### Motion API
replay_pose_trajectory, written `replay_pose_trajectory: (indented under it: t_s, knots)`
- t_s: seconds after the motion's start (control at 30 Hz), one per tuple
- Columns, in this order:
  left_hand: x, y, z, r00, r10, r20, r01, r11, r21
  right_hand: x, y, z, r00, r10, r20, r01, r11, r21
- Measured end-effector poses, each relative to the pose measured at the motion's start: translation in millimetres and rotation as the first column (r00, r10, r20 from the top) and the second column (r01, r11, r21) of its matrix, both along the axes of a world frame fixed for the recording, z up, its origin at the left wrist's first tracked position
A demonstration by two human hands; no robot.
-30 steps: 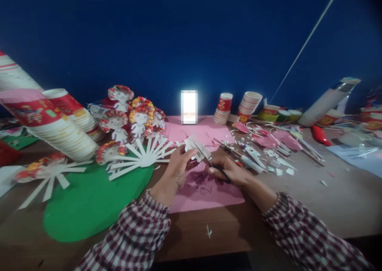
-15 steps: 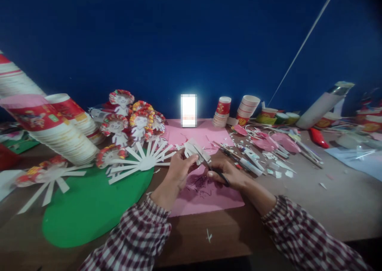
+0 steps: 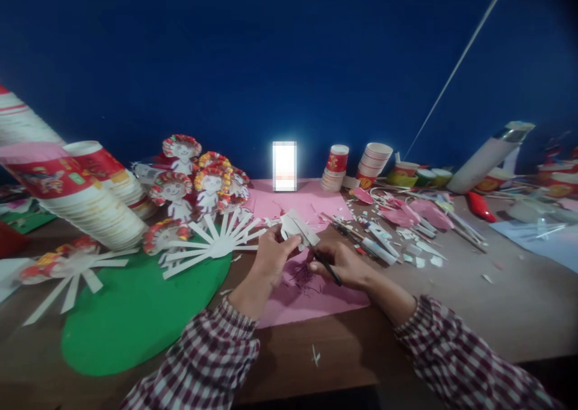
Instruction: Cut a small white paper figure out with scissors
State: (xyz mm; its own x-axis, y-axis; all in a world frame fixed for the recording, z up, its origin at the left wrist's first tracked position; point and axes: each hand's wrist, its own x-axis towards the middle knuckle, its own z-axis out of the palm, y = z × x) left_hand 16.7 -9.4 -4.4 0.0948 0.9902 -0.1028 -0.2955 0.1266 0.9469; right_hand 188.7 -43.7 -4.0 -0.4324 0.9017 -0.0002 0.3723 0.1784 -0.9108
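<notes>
My left hand (image 3: 273,253) is closed on a small piece of white paper (image 3: 294,224), thumb on its near side. Scissors (image 3: 329,267) with dark handles sit in my right hand (image 3: 345,264), their blades pointing up and left against the paper. Both hands are above a pink sheet (image 3: 311,304), where a dark line drawing or dark scraps show beneath them. To the left, a white paper cut into spreading strips (image 3: 220,245) lies partly over a green paper shape (image 3: 144,313).
Paper dolls (image 3: 181,151) with red and yellow frills stand behind the strips. Tilted stacks of paper cups (image 3: 85,199) lean at the left; smaller cup stacks (image 3: 335,168) stand at the back. Markers (image 3: 379,250) and paper scraps (image 3: 418,253) lie on the right.
The scissors have tilted slightly in my right hand, and their handles look closer together. My left hand keeps its grip on the paper.
</notes>
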Motion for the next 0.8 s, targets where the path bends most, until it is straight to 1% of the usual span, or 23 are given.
replay_pose_trajectory:
  t_s: [0.1, 0.3, 0.5, 0.67, 0.8]
  knots:
    - [-0.5, -0.6, -0.4, 0.999, -0.043, -0.003, 0.043, 0.998, 0.04, -0.4, -0.6, 0.6, 0.998, -0.039, 0.053, 0.036, 0.997, 0.066]
    - [2.0, -2.1, 5.0, 0.999, -0.008, 0.039, 0.008, 1.0, 0.02, -2.4, -1.8, 7.4, 0.995, -0.059, 0.086, 0.046, 0.988, 0.15]
    - [0.8, -2.4, 7.4, 0.997, -0.02, 0.07, 0.019, 1.0, 0.008, -1.9, -1.5, 8.8, 0.998, -0.021, 0.058, 0.014, 0.994, 0.107]
    - [0.7, -1.8, 5.5, 0.997, -0.02, 0.073, 0.019, 1.0, 0.016, -1.8, -0.8, 7.3, 0.997, -0.029, 0.067, 0.021, 0.992, 0.124]
    - [1.9, -2.9, 7.8, 0.994, -0.014, 0.107, 0.015, 1.0, -0.007, -2.8, -1.1, 7.5, 0.999, -0.029, 0.041, 0.024, 0.993, 0.118]
